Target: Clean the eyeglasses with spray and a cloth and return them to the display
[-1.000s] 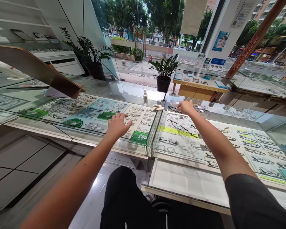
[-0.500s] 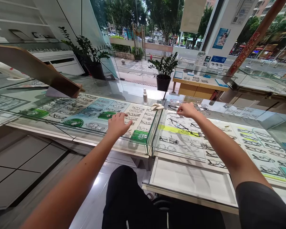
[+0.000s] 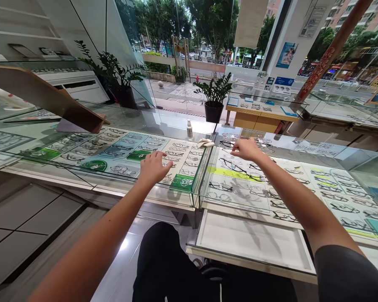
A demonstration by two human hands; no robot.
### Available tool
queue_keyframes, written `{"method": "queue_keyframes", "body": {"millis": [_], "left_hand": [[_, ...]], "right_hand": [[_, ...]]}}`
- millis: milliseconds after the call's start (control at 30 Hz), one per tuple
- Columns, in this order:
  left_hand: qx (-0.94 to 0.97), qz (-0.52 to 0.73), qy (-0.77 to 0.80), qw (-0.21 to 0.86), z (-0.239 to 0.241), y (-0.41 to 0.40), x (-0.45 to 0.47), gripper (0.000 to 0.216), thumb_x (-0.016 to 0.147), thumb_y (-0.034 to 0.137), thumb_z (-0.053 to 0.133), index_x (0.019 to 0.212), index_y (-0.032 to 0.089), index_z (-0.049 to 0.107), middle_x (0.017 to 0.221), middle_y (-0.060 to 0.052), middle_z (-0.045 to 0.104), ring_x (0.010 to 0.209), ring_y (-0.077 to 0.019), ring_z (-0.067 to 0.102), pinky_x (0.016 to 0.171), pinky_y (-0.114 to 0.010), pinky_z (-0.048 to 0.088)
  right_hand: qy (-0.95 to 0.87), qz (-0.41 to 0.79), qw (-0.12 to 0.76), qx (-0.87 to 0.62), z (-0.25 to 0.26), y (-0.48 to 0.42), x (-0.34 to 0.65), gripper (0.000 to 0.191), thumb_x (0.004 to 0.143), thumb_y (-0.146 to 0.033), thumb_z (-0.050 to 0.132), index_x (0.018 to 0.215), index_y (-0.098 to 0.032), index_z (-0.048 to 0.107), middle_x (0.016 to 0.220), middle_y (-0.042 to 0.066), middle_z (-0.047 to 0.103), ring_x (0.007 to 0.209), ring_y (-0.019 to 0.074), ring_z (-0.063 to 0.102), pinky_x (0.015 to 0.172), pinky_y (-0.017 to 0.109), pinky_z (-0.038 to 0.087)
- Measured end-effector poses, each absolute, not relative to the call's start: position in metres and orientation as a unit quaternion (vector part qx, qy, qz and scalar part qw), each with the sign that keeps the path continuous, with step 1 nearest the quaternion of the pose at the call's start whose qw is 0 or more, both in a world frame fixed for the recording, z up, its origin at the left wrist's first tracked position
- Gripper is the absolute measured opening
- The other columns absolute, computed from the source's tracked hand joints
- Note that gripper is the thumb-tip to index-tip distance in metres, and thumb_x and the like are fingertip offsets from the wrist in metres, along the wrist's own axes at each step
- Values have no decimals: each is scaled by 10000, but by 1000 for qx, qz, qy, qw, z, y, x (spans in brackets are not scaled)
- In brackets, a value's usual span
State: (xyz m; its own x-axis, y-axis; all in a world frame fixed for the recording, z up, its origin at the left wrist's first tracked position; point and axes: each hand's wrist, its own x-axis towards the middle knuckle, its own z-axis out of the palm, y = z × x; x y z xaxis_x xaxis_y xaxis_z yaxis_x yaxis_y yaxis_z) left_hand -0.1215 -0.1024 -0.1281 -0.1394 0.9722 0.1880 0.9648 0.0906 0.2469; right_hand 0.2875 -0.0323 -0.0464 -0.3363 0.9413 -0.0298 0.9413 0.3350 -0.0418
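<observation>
My left hand [image 3: 153, 168] rests over the left glass counter, its fingers spread and nothing in them. My right hand [image 3: 245, 149] is over the right counter with its fingers curled together; what they hold, if anything, is hidden. Beside its fingertips lies a pair of dark-framed eyeglasses [image 3: 226, 144], among several other pairs at the back of the glass top. Another black pair of eyeglasses [image 3: 239, 168] shows just in front of the hand, over a yellow strip. Between my hands are a folded pale cloth [image 3: 205, 143] and a small white spray bottle [image 3: 189, 129].
Below the right counter a white drawer [image 3: 252, 239] is pulled out near my legs. Rows of eyeglasses [image 3: 340, 197] fill the cases. A wooden-framed panel [image 3: 47, 94] leans over the left counter. A potted plant [image 3: 213, 98] stands behind, near the glass front.
The view has shifted slightly, moving the scene a little down and left. Both hands keep nearly the same poses over the counters.
</observation>
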Motion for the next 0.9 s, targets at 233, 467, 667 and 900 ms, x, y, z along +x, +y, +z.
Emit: {"method": "queue_keyframes", "body": {"millis": [233,467,667,900], "left_hand": [[655,154,739,16,-128,-102,-122,575,982,575,448,1404,218,608,1564,-199,586,1456,-449,492,1173,-625,410],[653,154,741,22,-127,-102,-122,585,979,588,448,1412,228,609,1563,-197,583,1457,-456,495,1178,-622,410],[654,162,739,17,-127,-102,-121,571,977,569,470,1405,224,626,1555,-204,596,1460,-462,486,1174,-634,409],[653,151,742,18,-123,-104,-118,558,986,570,464,1402,228,611,1563,-190,595,1480,-453,483,1181,-617,408]], "right_hand": [[837,-19,78,541,-46,-72,270,172,1001,-363,734,974,-226,833,1023,84,840,957,266,717,981,436,330],[828,11,101,552,-49,-72,271,142,956,-283,760,853,-206,820,921,115,833,912,290,722,982,457,332],[814,45,97,571,-51,-59,269,194,991,-249,661,888,-200,818,923,139,827,926,309,706,1013,486,356],[836,-44,38,546,-30,-150,261,279,1065,-413,598,1028,-245,817,1078,147,801,965,329,701,885,435,417]]}}
